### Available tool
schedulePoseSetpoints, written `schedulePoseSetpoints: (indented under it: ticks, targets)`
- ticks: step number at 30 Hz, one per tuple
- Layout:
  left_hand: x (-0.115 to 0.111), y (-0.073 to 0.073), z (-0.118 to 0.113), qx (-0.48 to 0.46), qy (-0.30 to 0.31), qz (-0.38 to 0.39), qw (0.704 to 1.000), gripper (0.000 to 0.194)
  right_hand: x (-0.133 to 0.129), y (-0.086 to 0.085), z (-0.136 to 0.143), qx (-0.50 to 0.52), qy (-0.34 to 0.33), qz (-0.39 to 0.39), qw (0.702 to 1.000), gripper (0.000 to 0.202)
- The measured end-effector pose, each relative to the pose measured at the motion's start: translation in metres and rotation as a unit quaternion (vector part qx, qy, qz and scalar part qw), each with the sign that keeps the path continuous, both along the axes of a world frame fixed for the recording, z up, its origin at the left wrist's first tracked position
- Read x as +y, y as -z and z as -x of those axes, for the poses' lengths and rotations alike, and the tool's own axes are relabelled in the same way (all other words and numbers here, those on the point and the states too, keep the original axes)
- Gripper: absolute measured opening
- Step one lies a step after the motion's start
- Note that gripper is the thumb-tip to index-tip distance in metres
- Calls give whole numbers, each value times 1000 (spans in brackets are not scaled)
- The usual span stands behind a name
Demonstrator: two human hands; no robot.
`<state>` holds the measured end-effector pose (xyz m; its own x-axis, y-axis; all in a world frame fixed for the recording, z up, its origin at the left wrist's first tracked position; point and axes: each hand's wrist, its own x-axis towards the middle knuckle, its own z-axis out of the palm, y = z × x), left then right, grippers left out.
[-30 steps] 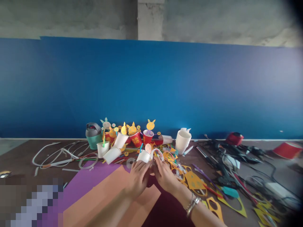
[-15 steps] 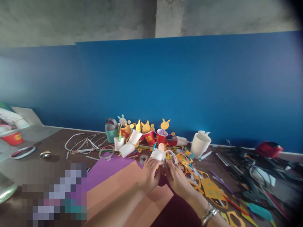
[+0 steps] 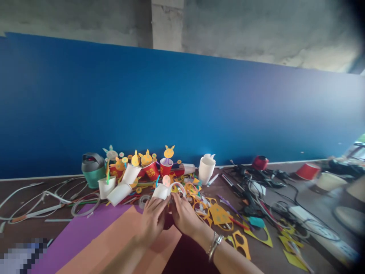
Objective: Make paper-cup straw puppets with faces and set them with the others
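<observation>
My left hand point(image 3: 154, 217) has its fingers closed round the lower part of a white paper cup point(image 3: 160, 191), which is tilted. A pink paper disc point(image 3: 166, 180) and a blue straw piece point(image 3: 157, 180) stick up at the cup's far side. Close beside it, my right hand point(image 3: 184, 215) has bent fingers at a white ring that looks like a roll of tape point(image 3: 183, 189). The fingertips of both hands nearly meet, and what lies between them is hidden. Beneath are orange paper point(image 3: 114, 238) and purple paper point(image 3: 85, 224).
Behind stand red paper cups point(image 3: 150, 172) with yellow animal-head cutouts, white cups point(image 3: 207, 170) and a teal-grey container point(image 3: 93, 171). Yellow paper scraps point(image 3: 221, 215) lie right of my hands. Cables point(image 3: 256, 190) and a power strip point(image 3: 316, 228) are farther right; white cables point(image 3: 42, 198) lie left.
The view has turned to the right, so the table items appear farther left and more of the right side shows. My hands keep nearly the same pose at the cup and ring.
</observation>
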<state>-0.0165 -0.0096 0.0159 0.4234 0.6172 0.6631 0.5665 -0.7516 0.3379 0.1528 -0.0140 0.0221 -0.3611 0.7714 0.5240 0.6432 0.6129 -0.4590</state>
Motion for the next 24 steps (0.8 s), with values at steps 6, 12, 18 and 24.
schedulePoseSetpoints:
  ticks: [6,12,18,24]
  targets:
    - [-2,-1,0,-14,-11,-15,1000,41,-2,-6,2,16,-18,18,1000,29]
    - [-3,-3,-2,-64,-23,22,997,25,-2,-7,3,29,-13,20,999,24]
    - [0,8,-2,-147,-24,80,986,24,-5,-8,4,61,-22,-25,998,46]
    - [3,15,-3,-175,-18,158,972,19,-7,-7,6,59,-16,-25,998,52]
